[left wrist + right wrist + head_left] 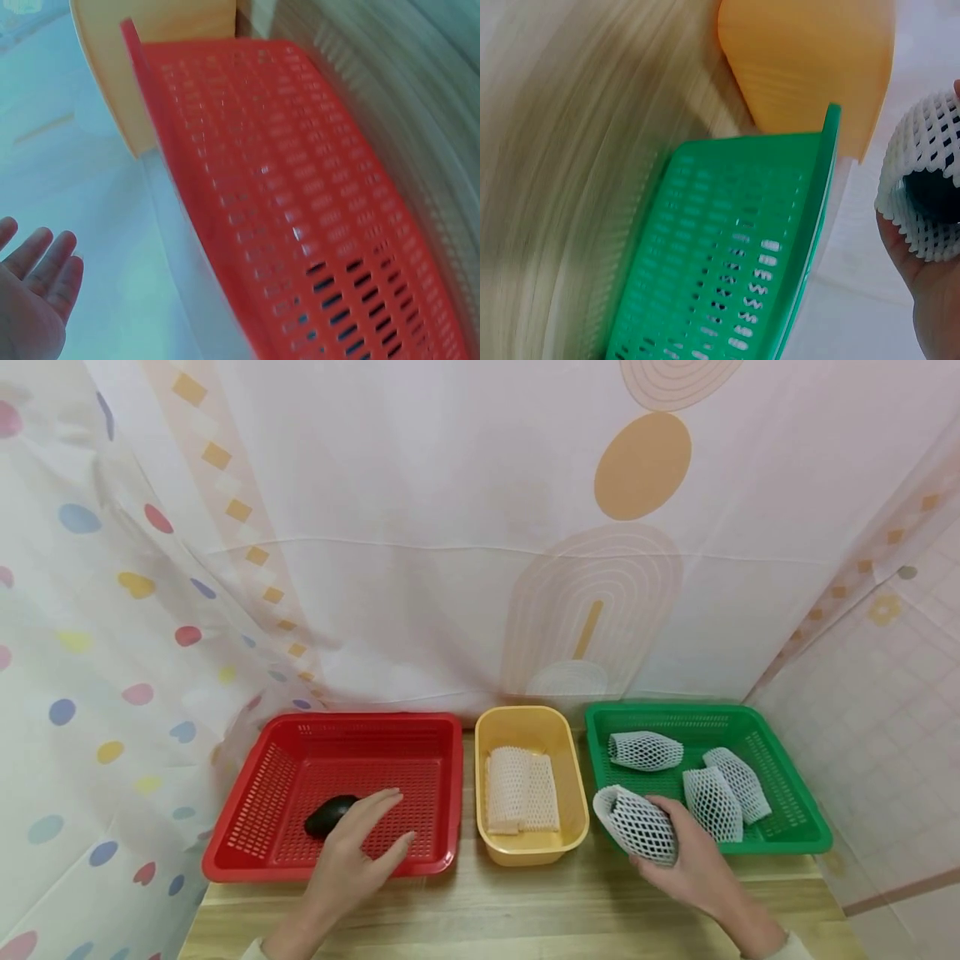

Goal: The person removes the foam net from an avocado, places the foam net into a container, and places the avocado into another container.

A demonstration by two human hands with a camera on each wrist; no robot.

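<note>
In the head view my right hand (pixel 690 864) grips an avocado in a white foam net (pixel 641 827) at the near left corner of the green basket (pixel 783 843). The right wrist view shows the dark fruit (pixel 934 196) through the open end of its foam net (pixel 922 142). My left hand (pixel 356 852) hovers over the red basket (pixel 330 870) with its fingers spread and nothing in them. Just left of those fingers, a dark avocado (pixel 328 818) lies on the basket's floor, partly covered by the hand.
Between the two baskets stands a yellow bin (pixel 528 850) with flat white foam nets (pixel 510 789) inside. Several netted fruits lie in the green basket, one netted fruit (pixel 647 751) near its back left. A wooden table (pixel 517 910) runs below, and a patterned curtain (pixel 420 610) hangs behind.
</note>
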